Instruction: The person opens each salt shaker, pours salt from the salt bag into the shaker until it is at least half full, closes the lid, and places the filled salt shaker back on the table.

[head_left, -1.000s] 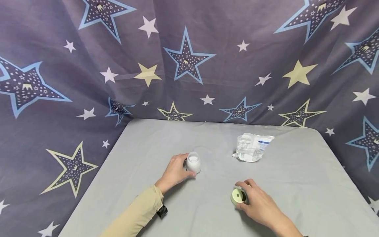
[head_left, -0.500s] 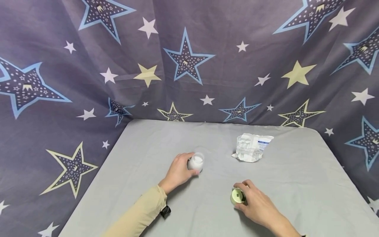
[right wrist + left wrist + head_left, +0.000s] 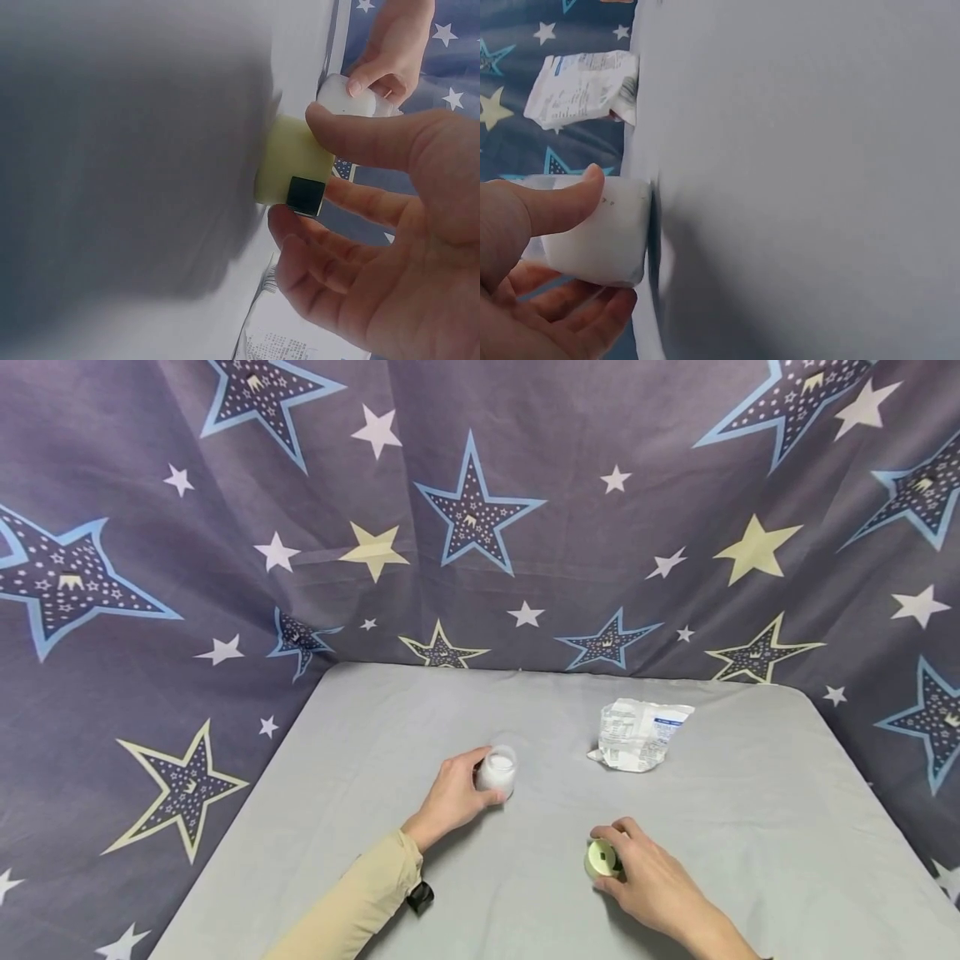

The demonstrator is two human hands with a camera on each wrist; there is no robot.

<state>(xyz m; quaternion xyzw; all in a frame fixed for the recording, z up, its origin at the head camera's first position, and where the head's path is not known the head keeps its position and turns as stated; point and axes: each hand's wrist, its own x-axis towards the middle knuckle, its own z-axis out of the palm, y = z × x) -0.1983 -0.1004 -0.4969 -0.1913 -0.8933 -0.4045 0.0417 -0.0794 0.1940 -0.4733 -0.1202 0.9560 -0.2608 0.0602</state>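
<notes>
My left hand (image 3: pixel 452 793) grips a small clear jar (image 3: pixel 497 775) with white contents, thumb on the near side and fingers round the far side. Up close in the left wrist view, the jar (image 3: pixel 604 232) has its base right at the grey cloth. To the right and nearer, my right hand (image 3: pixel 651 878) holds a small pale green cylinder (image 3: pixel 598 857) with a small dark hole in its top. In the right wrist view a dark square patch shows on the side of this cylinder (image 3: pixel 289 154), between thumb and fingers.
A crumpled white printed wrapper (image 3: pixel 637 735) lies behind the right hand on the grey cloth-covered table (image 3: pixel 420 710). Star-patterned purple fabric (image 3: pixel 555 560) rises along the back and sides.
The left hand and the jar have shifted slightly right, and the jar's mouth leans a little more to the right. The right hand and green cylinder have barely moved.
</notes>
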